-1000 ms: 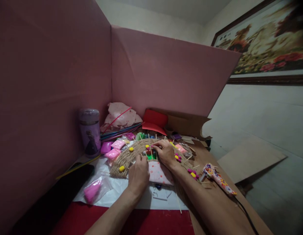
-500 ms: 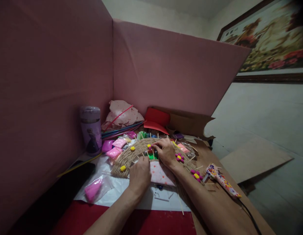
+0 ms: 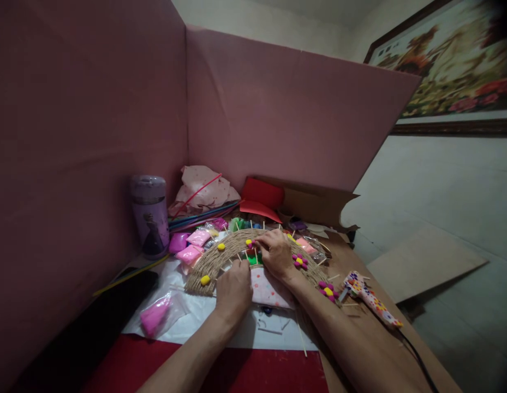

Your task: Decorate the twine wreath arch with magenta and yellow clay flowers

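While the view has drifted only a touch over the last second, both hands stay on the same spot, so the work is still at the top of the twine arch [image 3: 212, 261], nothing finished or let go. The arch lies flat on the white sheet [image 3: 204, 316], mid-table, toothpicks sticking out of it.

The right hand [image 3: 278, 255] rests on the arch crown, thumb and forefinger drawn into a narrow pinch just beside the top yellow clay ball [image 3: 248, 242]. What sits in the pinch is too small for me to tell.

The left hand [image 3: 233, 290] is curled, knuckles toward me, fingertips at the arch's inner edge. It dipped nearer half a second ago and is now back up against the edge. Its fingertips are hidden, so I cannot tell whether it is closed on anything.

Two more yellow balls [image 3: 204, 280] sit on the left limb, unmoved. Pink flowers [image 3: 299, 261] sit on the right limb, one just right of the right hand, another nearer at the arm.

Around:
- The patterned glue gun [image 3: 370, 299] lies right, apart from both hands, with its cord trailing near.
- A purple bottle [image 3: 150, 215] stands far left.
- Pink clay packets [image 3: 191, 254] lie just left of the arch.
- A bagged pink lump [image 3: 157, 319] is near left.
- A red foam sheet [image 3: 259, 197] is at the far side.
- A pink board [image 3: 278, 114] stands behind.
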The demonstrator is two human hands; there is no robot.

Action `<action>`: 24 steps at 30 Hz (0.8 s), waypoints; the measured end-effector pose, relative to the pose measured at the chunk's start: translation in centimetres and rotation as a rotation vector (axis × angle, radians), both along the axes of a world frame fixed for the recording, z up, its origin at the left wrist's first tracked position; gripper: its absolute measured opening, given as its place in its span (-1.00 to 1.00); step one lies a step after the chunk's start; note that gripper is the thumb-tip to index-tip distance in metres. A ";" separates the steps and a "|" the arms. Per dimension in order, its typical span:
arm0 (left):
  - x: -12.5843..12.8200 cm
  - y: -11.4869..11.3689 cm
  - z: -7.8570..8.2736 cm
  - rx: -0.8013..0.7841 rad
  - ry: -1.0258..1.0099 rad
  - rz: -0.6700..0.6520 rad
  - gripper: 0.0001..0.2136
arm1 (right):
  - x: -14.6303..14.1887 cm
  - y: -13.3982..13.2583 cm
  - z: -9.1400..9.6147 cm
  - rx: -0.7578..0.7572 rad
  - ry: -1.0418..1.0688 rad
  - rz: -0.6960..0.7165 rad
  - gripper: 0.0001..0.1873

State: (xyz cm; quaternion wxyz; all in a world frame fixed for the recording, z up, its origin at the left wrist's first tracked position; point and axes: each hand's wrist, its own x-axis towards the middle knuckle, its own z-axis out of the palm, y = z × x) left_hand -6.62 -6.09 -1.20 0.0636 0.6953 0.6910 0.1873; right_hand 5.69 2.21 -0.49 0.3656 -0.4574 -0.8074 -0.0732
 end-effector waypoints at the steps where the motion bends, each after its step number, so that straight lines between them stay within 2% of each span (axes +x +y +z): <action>1: 0.0 0.0 0.1 -0.006 -0.003 -0.002 -0.75 | 0.2 -0.1 0.1 0.002 -0.011 0.006 -0.87; 6: 0.1 -0.2 0.1 -0.014 -0.013 -0.002 -0.74 | 1.0 -0.9 0.0 0.039 -0.110 -0.012 -0.77; 12: 0.1 -0.2 0.1 -0.002 -0.011 0.001 -0.74 | 0.8 -1.4 -0.4 0.041 -0.227 -0.009 -0.75; 24: 0.1 -0.1 -0.2 0.012 -0.014 -0.005 -0.79 | 0.4 -2.1 0.0 0.035 -0.304 -0.030 -0.67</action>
